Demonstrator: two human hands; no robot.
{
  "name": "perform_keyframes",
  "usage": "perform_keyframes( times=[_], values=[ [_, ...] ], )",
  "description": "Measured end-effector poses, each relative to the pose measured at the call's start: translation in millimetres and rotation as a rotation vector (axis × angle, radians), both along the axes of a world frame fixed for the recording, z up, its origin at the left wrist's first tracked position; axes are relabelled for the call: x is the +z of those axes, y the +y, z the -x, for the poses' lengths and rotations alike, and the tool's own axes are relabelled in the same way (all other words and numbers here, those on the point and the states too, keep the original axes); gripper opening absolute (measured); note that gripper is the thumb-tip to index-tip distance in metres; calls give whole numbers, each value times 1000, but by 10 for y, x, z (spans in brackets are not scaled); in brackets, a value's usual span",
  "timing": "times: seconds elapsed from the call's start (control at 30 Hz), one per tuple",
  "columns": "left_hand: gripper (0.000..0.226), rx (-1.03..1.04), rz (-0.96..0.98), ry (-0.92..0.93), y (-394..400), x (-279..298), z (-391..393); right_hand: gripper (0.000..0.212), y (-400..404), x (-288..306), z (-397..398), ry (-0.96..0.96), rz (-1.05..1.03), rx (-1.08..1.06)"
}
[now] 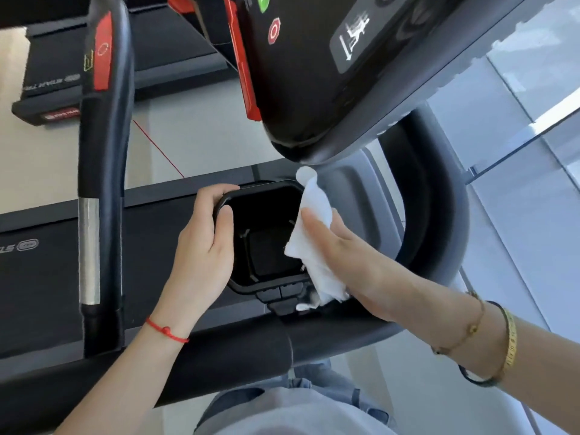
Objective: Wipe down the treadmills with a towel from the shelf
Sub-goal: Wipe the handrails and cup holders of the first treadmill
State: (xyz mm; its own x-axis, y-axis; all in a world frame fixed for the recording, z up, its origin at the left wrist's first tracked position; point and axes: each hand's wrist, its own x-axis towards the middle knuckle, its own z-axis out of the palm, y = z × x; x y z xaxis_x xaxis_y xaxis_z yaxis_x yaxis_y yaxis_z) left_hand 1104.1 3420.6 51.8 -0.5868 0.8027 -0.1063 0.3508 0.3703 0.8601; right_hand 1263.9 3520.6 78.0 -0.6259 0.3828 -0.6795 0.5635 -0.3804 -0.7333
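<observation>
Towel (314, 243) sits under my flat right hand (351, 255) against the tray (266, 233) rim my left hand (204, 246) grips; unpinched, I reckon it could slide into the tray.

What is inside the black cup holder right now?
The cup holder shows only its own ribbed black floor; the white towel under the right hand covers its right edge.

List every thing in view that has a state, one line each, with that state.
Left hand: grips the left rim of the cup holder, thumb curled over its edge.
Right hand: fingers straight, presses the towel against the holder's right rim.
Towel: white, crumpled, draped over the right rim.
Cup holder: black, nothing visible inside.
Console: tilted above, green and red button marks showing.
</observation>
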Motion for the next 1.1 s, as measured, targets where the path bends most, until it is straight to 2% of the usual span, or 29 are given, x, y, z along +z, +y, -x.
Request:
perform_keyframes(
  times=[0.1,0.17,0.23,0.33,0.47,0.53,0.63,0.73,0.8,0.93,1.03,1.1],
  values=[
    [27,11,1,-7,10,-31,5,54,120,-36,84,58,10,-45],
    [28,16,-1,-8,-3,-47,9,66,191,30,152,63,7,6],
    [28,19,-5,-4,-13,-56,12,65,272,15,167,39,22,12],
    [27,18,-10,-4,-23,-62,17,54,305,32,195,42,269,-107],
    [28,13,-14,-13,-28,-41,16,59,212,-108,196,-17,48,-110],
    [28,9,-12,-16,-30,-27,26,51,153,-131,176,0,-39,-103],
    [30,-10,-4,-21,-43,-8,46,36,208,-84,139,28,-102,-4],
    [31,-21,-3,-30,-64,6,51,42,417,-10,239,21,-155,104],
    [32,-23,-12,-45,-70,4,51,50,536,2,315,36,-117,159],
    [33,-20,-21,-80,-88,6,61,52,665,-66,438,102,30,139],
    [34,-23,-23,-82,-80,16,58,45,738,-158,498,128,206,146],
    [34,-16,-15,-61,-70,16,59,40,754,-168,514,130,252,156]
  ],
)
